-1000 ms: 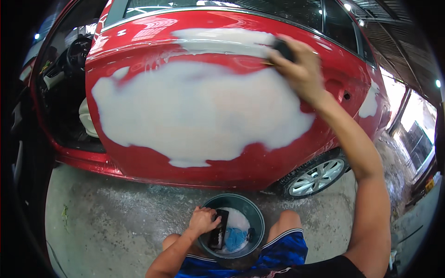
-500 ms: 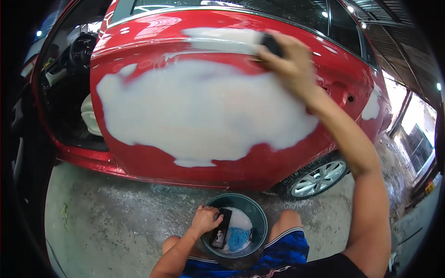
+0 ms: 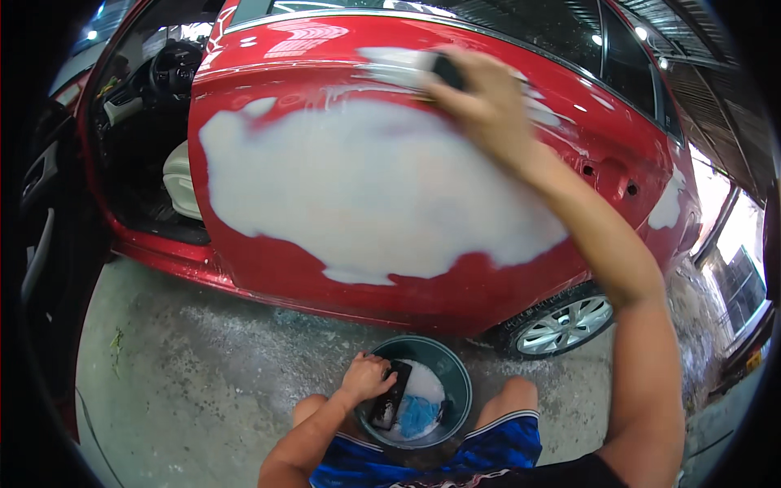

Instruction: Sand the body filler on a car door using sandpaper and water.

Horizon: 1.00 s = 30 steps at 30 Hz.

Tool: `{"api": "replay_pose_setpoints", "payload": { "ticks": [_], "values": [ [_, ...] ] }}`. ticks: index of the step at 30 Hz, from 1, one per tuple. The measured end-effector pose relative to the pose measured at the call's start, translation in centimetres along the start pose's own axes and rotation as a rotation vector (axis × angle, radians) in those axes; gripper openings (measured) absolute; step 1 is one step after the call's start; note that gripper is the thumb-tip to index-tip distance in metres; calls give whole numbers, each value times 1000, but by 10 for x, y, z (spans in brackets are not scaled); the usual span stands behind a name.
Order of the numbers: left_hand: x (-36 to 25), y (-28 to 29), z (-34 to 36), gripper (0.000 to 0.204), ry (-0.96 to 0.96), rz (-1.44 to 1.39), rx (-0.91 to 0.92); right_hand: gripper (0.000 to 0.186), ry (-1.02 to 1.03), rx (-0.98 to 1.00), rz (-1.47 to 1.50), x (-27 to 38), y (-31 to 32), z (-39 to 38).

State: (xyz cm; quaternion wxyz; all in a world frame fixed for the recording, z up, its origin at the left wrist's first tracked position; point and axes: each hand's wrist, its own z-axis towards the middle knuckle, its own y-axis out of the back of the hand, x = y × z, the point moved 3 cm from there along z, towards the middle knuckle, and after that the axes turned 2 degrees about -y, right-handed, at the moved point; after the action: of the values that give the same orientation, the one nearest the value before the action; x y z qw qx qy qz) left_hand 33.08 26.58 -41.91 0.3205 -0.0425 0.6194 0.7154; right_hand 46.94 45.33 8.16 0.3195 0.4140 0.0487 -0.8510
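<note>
A large pale patch of filler [image 3: 342, 187] covers much of the red car door [image 3: 268, 272]. Above it runs a narrower pale strip [image 3: 390, 67]. My right hand [image 3: 488, 102] is closed around a dark sanding block [image 3: 449, 71] and holds it on that strip; the fingers on its far side are hidden. Low between my knees, my left hand [image 3: 368, 377] grips a black rectangular block [image 3: 393, 396] at the left rim of a dark green bucket [image 3: 465, 389]. Cloudy, foamy water and a blue cloth [image 3: 419, 415] lie inside the bucket.
To the left, the front door [image 3: 37, 244] stands open, showing a light seat [image 3: 181, 183] and steering wheel [image 3: 175, 71]. The rear wheel [image 3: 564, 325] is right of the bucket. Wet, whitish splashes mark the concrete floor [image 3: 211, 366].
My right hand has slid the sanding block leftward along the upper strip. The car sits farther right in the picture. My left hand stays at the bucket with the black block.
</note>
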Motion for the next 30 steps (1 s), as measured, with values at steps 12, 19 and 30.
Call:
{"api": "replay_pose_setpoints", "payload": {
  "ticks": [12,19,30],
  "values": [
    [-3,10,5,32,-26,19,-12,53,-57,82,-64,-24,46,-35],
    [7,-9,5,29,-74,-2,-6,40,87,-29,18,75,-95,90],
    [-2,-3,10,31,-51,-73,-41,30,30,-106,24,42,-65,51]
  ]
}}
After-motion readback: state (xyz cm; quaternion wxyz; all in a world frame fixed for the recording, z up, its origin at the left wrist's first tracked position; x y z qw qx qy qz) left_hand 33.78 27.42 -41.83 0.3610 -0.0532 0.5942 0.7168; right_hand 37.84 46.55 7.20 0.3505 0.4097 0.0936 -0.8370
